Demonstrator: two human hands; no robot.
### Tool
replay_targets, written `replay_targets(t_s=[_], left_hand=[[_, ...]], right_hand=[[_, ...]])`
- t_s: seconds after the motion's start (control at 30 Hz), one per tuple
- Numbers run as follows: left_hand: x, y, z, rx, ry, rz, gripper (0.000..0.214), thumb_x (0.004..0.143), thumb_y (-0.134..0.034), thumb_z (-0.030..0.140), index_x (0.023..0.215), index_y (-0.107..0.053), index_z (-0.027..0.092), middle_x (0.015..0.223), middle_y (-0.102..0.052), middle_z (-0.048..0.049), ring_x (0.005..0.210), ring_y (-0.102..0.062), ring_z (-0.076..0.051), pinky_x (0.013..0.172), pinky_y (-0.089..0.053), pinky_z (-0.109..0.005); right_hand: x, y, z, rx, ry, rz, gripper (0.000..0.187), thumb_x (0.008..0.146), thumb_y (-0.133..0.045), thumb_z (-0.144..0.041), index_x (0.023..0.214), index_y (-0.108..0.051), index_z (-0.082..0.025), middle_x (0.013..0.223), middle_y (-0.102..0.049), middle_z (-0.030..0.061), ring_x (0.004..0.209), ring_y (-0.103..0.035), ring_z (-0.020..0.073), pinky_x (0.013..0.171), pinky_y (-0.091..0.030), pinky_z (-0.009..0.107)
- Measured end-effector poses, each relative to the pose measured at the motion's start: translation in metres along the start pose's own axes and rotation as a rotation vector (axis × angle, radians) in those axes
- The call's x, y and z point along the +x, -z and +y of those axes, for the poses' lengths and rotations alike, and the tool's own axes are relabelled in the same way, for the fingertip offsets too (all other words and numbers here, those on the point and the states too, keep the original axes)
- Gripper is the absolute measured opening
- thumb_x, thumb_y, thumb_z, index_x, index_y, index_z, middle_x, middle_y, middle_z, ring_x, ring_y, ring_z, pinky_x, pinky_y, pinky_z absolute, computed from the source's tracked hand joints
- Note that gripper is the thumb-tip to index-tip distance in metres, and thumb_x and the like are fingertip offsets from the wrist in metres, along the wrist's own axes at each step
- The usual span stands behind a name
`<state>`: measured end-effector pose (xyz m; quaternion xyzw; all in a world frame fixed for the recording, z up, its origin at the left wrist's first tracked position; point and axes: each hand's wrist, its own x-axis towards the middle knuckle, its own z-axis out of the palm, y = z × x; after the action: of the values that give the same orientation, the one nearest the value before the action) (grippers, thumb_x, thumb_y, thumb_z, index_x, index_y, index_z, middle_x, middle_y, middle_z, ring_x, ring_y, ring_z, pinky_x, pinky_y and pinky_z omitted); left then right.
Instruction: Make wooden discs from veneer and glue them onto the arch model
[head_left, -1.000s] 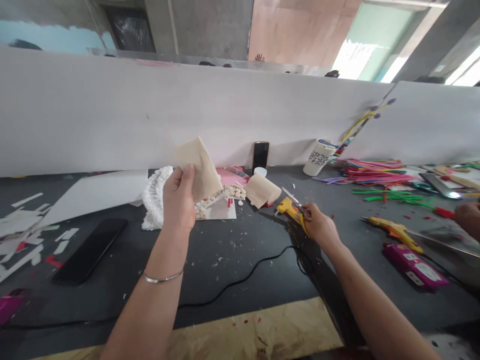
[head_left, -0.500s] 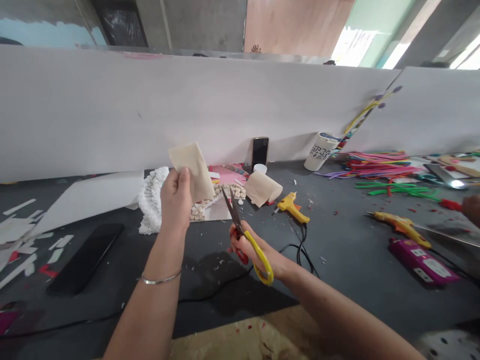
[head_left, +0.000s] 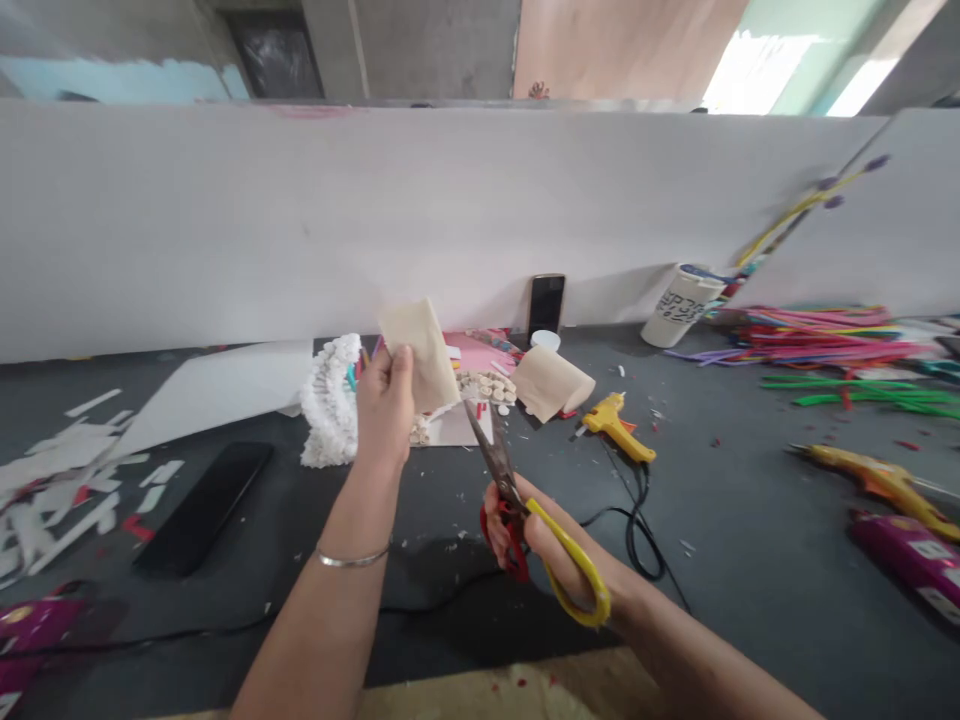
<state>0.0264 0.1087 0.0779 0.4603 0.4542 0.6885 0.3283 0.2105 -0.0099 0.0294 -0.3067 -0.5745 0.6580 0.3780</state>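
My left hand (head_left: 386, 405) pinches a cream piece of cloth or paper (head_left: 421, 350) between thumb and fingers, raised above the table. In my right hand (head_left: 536, 530) is a pair of scissors (head_left: 501, 465) with one yellow and one red handle. Their blades are parted and point up toward the cream piece, with a gap between. Behind the hands lies a board with small round beige pieces (head_left: 487, 387) on it, partly covered by the cream piece. Another curled cream piece (head_left: 551, 383) rests to its right.
A yellow glue gun (head_left: 619, 425) with a black cord lies right of the scissors. Further right are another glue gun (head_left: 881, 478), a purple power strip (head_left: 911, 560) and pipe cleaners (head_left: 825, 335). A black phone (head_left: 206, 508), white scraps and a fluffy white thing (head_left: 330, 405) are left.
The scissors have come lower and nearer to me, and their blades have opened wider. The view has swung left; a person's hand at the right edge is out of sight now.
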Motion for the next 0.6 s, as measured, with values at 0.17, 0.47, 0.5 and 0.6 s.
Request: replay_targets(t_s=[0.17, 0.47, 0.5, 0.6], left_hand=[[-0.004, -0.005, -0.009, -0.112, 0.251, -0.102, 0.033, 0.078, -0.067, 0.052, 0.087, -0.065, 0.020, 0.072, -0.064, -0.0043, 0.055, -0.059, -0.015, 0.037, -0.038, -0.020], [-0.013, -0.017, -0.011, -0.102, 0.283, -0.084, 0.034, 0.076, -0.068, 0.053, 0.083, -0.064, 0.020, 0.065, -0.058, -0.0032, 0.054, -0.060, -0.017, 0.034, -0.040, -0.022], [-0.014, -0.017, -0.011, -0.093, 0.281, -0.090, 0.034, 0.077, -0.067, 0.054, 0.082, -0.063, 0.020, 0.064, -0.057, -0.0026, 0.054, -0.059, -0.017, 0.034, -0.040, -0.022], [-0.018, -0.020, -0.013, -0.052, 0.268, -0.123, 0.036, 0.078, -0.066, 0.055, 0.076, -0.060, 0.020, 0.064, -0.055, -0.0016, 0.051, -0.056, -0.014, 0.037, -0.040, -0.021]], right_hand=[[0.000, 0.000, 0.029, 0.237, 0.006, -0.043, 0.062, 0.079, -0.039, -0.083, 0.094, -0.044, -0.023, 0.068, -0.043, -0.0036, 0.050, -0.043, 0.0100, 0.042, -0.034, 0.021], [-0.003, -0.001, 0.029, 0.347, 0.002, -0.077, 0.060, 0.080, -0.045, -0.079, 0.094, -0.048, -0.021, 0.068, -0.048, -0.0029, 0.043, -0.039, 0.0069, 0.039, -0.037, 0.021], [-0.003, 0.000, 0.030, 0.360, -0.001, -0.079, 0.060, 0.080, -0.045, -0.079, 0.094, -0.048, -0.021, 0.068, -0.048, -0.0028, 0.043, -0.040, 0.0067, 0.039, -0.038, 0.021], [-0.002, 0.002, 0.033, 0.408, -0.008, -0.063, 0.058, 0.082, -0.043, -0.077, 0.096, -0.049, -0.021, 0.069, -0.049, -0.0030, 0.041, -0.040, 0.0059, 0.038, -0.038, 0.020]])
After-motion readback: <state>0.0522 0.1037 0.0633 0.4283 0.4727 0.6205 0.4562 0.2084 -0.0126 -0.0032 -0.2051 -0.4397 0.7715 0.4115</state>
